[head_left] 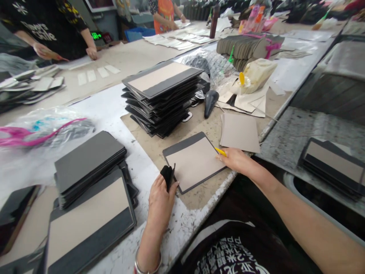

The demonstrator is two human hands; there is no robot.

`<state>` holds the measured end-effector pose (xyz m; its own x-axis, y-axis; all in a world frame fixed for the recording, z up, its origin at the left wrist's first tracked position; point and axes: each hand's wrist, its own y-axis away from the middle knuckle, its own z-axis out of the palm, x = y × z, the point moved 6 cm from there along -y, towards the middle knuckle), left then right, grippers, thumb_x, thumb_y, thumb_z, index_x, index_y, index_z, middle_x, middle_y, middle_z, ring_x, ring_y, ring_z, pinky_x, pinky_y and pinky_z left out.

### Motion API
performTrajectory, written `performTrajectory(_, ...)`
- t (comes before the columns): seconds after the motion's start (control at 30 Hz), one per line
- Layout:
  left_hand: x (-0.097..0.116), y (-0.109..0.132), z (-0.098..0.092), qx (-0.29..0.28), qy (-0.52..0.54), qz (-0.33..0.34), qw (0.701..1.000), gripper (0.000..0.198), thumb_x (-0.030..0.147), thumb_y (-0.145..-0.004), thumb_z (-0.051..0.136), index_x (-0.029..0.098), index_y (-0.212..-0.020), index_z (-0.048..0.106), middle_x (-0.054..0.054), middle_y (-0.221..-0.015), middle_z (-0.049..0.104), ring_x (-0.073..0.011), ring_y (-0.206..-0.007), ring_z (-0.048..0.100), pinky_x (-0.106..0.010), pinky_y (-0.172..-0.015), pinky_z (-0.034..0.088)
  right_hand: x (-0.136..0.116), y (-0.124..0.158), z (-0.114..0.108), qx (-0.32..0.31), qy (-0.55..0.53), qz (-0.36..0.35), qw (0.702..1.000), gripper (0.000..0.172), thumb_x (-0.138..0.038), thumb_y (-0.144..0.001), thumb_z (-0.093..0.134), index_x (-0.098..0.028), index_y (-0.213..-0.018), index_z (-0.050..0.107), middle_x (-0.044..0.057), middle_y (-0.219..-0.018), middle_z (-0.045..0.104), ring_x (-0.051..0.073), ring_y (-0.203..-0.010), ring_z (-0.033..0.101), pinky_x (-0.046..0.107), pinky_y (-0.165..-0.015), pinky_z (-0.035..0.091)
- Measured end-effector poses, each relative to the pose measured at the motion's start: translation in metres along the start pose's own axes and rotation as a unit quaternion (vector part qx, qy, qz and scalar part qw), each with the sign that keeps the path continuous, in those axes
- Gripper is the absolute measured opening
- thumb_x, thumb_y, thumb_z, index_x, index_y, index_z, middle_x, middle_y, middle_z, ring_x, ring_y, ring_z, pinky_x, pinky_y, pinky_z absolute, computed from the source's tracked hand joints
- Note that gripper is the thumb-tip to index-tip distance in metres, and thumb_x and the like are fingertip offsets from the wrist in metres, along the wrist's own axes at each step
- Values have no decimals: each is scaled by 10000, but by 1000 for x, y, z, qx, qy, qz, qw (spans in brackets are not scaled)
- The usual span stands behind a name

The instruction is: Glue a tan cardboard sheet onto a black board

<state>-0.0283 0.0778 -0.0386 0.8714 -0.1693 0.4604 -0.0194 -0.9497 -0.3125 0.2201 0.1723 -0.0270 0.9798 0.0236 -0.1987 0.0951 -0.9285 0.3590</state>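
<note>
A dark-edged panel with a beige face [195,163] lies flat on brown board at the table's front edge. At its left corner, my left hand [161,199] is closed on a small black piece [167,176], whose material I cannot make out. My right hand [238,160] is closed at the panel's right edge, around a slim yellow tool [220,152] whose tip points left; its exact kind is unclear. Behind the panel rises a tall stack of similar dark panels [162,102]. A pile of beige sheets [239,131] lies just beyond my right hand.
Dark grey boards [89,163] and beige-faced panels [91,224] are piled at left. A dark cone-shaped object [211,103] and a cream jug with a yellow spout [258,76] are farther back. More panels [335,165] sit at right. Two people [54,30] work across the table.
</note>
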Motion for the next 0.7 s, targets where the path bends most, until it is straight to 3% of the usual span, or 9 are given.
performTrajectory(0.2, -12, 3, 7, -36, 31, -47, 998, 365, 314, -838, 548, 97, -1130, 582, -166, -1108, 609, -302, -1079, 546, -456, -939, 454, 0, -1, 1, -3, -9, -1, 1000, 214, -234, -919, 489, -112, -1001, 644, 79, -866, 659, 216, -821, 621, 234, -671, 403)
performTrajectory(0.4, -10, 3, 7, 2, 36, -19, 999, 425, 389, -884, 445, 50, -1096, 590, -199, -1089, 612, -300, -1066, 555, -452, -930, 462, -1, 2, -2, 4, -8, -4, 1000, 214, -242, -915, 487, -119, -945, 659, 78, -842, 658, 215, -804, 620, 235, -664, 410)
performTrajectory(0.7, -8, 2, 9, -1, 13, 5, 1000, 469, 414, -905, 375, 53, -1127, 575, -183, -1102, 614, -294, -1069, 559, -441, -906, 487, -2, 5, 1, 19, 22, -4, 1000, 218, -276, -913, 502, -121, -922, 654, 118, -869, 652, 257, -868, 618, 288, -741, 456)
